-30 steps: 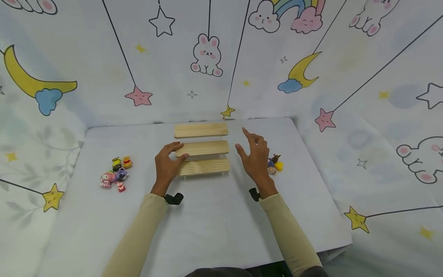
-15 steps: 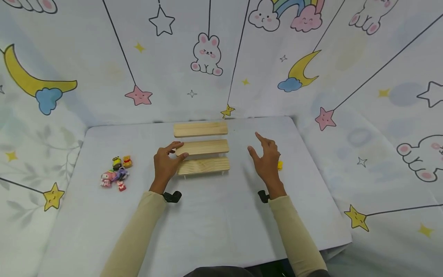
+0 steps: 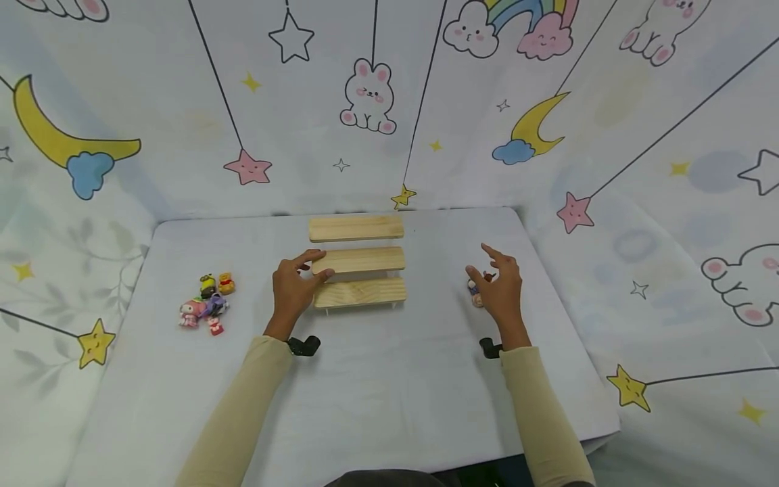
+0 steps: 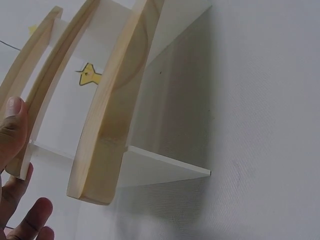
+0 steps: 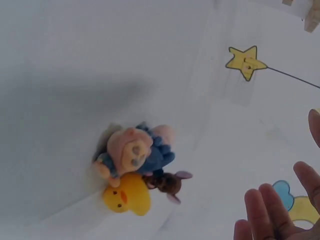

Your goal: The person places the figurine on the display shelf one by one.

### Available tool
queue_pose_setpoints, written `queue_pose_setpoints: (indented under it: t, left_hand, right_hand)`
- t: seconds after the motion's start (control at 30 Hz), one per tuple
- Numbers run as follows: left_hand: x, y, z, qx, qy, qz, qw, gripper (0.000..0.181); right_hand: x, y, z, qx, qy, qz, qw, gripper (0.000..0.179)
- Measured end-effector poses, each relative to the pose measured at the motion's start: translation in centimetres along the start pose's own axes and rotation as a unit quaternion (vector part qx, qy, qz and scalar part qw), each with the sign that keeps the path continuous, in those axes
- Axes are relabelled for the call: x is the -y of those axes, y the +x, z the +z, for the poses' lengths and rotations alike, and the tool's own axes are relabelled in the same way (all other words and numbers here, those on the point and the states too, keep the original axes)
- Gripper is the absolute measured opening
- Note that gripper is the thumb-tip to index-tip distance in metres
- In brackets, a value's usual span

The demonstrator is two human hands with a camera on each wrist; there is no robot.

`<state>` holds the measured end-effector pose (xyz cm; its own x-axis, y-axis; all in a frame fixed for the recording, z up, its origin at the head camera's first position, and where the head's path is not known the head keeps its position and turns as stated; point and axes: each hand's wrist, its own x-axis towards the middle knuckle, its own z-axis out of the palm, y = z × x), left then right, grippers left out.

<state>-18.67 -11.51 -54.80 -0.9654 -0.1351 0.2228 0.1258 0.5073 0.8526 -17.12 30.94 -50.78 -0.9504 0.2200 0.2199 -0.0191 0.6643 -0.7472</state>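
A three-step display stand with light wooden boards (image 3: pixel 359 260) on white side supports (image 4: pixel 165 167) stands at the back middle of the table. My left hand (image 3: pixel 292 289) pinches the left end of the middle board, thumb on one face and a finger on the other. On the right, my right hand (image 3: pixel 504 292) is over a small cluster of toy figures, fingers spread and holding nothing. The right wrist view shows this cluster: a yellow duck (image 5: pixel 129 195), a pink-hooded figure (image 5: pixel 131 150), a blue figure (image 5: pixel 159 155) and a brown big-eared figure (image 5: pixel 169 183).
At the left of the white-covered table (image 3: pixel 389 399) lies another toy group: a yellow-and-black figure (image 3: pixel 207 285), an orange bear (image 3: pixel 226 283), a pink figure (image 3: pixel 191 312), a purple one (image 3: pixel 216 304) and a red-and-white one (image 3: pixel 216 327). A printed cloth wall (image 3: pixel 304 122) rises behind.
My right hand has moved away from the stand to the right, over the toy figures there. My left hand keeps its pinch on the middle board.
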Motion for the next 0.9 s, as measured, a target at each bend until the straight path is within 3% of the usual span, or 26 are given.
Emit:
queue_pose_setpoints:
  t: [0.27,0.57,0.9]
  left_hand:
    - [-0.2,-0.1,0.0,-0.007,-0.002,0.008,0.9999,0.050]
    - [-0.1,-0.1,-0.1,0.001,-0.008,0.002,1.0000,0.049]
    - [-0.1,-0.2,-0.2,0.001,-0.017,-0.002,0.9999,0.047]
  right_hand:
    - [-2.7,0.5,-1.8,0.019,-0.012,0.059,0.9980,0.063]
    - [-4.6,0.7,-2.7,0.071,-0.005,0.121,0.9901,0.060]
    - [-6.4,1.0,-2.4,0.118,-0.009,0.128,0.9847,0.059]
